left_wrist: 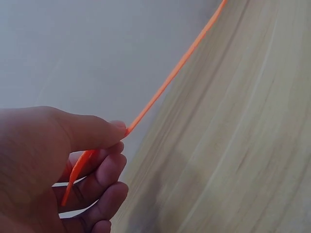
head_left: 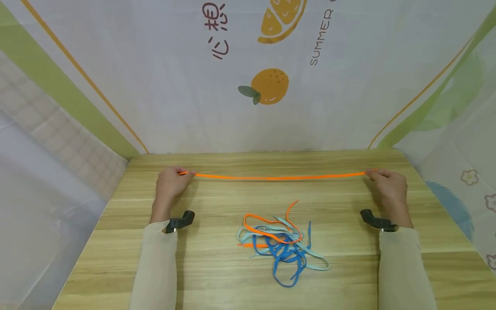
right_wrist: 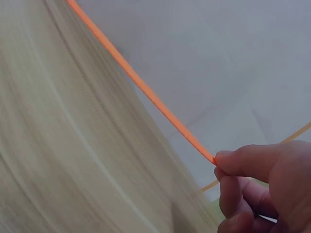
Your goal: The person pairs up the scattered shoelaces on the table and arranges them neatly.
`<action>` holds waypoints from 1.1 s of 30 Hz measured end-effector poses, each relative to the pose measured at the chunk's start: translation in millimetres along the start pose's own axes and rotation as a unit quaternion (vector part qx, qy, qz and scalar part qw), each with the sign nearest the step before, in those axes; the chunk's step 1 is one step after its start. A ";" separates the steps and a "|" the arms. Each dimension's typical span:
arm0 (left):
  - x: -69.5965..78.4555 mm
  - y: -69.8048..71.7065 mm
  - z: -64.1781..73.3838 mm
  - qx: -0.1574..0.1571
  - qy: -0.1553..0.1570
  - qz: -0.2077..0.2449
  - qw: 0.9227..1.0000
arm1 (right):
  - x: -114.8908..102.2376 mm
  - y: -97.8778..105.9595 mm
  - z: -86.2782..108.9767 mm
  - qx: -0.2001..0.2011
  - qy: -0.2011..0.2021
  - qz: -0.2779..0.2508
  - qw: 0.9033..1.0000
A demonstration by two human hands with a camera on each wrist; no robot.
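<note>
Left hand (head_left: 172,182) and right hand (head_left: 389,186) pinch a slightly sagging orange lace (head_left: 279,178).

Single shoelace (head_left: 280,178) stretched left to right over rear part of table (head_left: 217,275), between left hand (head_left: 172,181) and right hand (head_left: 391,187). Shoelace heap (head_left: 286,242) on table, before single shoelace, between left sleeve (head_left: 156,267) and right sleeve (head_left: 403,267). Cloth backdrop (head_left: 174,94) behind table.

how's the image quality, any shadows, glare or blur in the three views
Head view: soft light, faint shadows beside the sleeves on the table, no strong glare; left wrist view: soft shadow below the left hand, wood grain smeared; right wrist view: grain soft and bowed, perhaps lens distortion, held orange lace clearer.
</note>
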State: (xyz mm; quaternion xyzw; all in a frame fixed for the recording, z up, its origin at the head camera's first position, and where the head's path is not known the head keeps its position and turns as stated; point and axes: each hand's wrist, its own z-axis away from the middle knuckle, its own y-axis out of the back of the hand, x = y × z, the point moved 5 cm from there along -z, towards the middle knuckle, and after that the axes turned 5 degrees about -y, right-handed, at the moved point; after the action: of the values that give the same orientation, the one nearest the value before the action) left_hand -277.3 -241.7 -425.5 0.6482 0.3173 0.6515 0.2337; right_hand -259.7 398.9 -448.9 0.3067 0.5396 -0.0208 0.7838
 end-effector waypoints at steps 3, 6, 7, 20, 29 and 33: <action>-0.3 -0.9 -0.3 -0.004 0.000 -0.003 1.000 | 1.2 -1.1 -0.2 -0.003 0.000 0.001 1.000; -0.9 -1.6 -1.0 -0.006 -0.002 -0.005 1.000 | 1.9 -1.6 -0.8 -0.004 -0.004 0.001 1.000; -1.4 -2.1 -1.2 -0.008 -0.002 -0.004 1.000 | 2.3 -1.6 -1.1 -0.004 -0.006 0.003 1.000; -5.4 -6.5 -2.3 -0.024 0.006 -0.009 1.000 | 3.9 -2.5 -2.8 0.009 -0.012 0.002 1.000; -5.1 -7.0 -3.1 -0.027 0.011 -0.006 1.000 | 5.3 -4.4 -3.0 0.010 -0.019 -0.001 1.000; -5.3 -6.7 -2.5 -0.031 0.016 -0.004 0.999 | 6.6 -4.1 -3.4 0.012 -0.020 0.005 1.000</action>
State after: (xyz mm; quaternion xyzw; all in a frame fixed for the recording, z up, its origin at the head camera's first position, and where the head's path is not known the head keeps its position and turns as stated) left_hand -280.3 -241.1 -433.9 0.6290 0.3033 0.6703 0.2511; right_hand -261.2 399.2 -457.2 0.3186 0.5223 -0.0292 0.7905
